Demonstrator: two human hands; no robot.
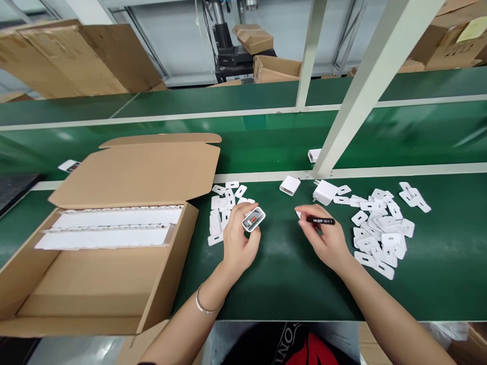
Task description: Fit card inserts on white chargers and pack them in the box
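Note:
My left hand (pixel 240 238) is closed around a small white charger housing (pixel 254 219), its open end facing me and grey and orange parts showing inside. In my right hand (pixel 323 235) is a slim black tool with white lettering (pixel 321 220); whether it is a pen or tweezers I cannot tell. A small white piece (pixel 299 215) shows at the right fingertips, partly hidden. Beyond the hands lie a white charger (pixel 289 185) and another white charger with prongs (pixel 324 192). Loose white cover plates (pixel 380 228) are heaped to the right of my right hand.
More white plates (pixel 215 222) lie left of my left hand. An open cardboard box (pixel 167 274) with white trays (pixel 110 233) stands on the left of the green table (pixel 289 284). A white post (pixel 357 96) rises at the back right, near another charger (pixel 314 155).

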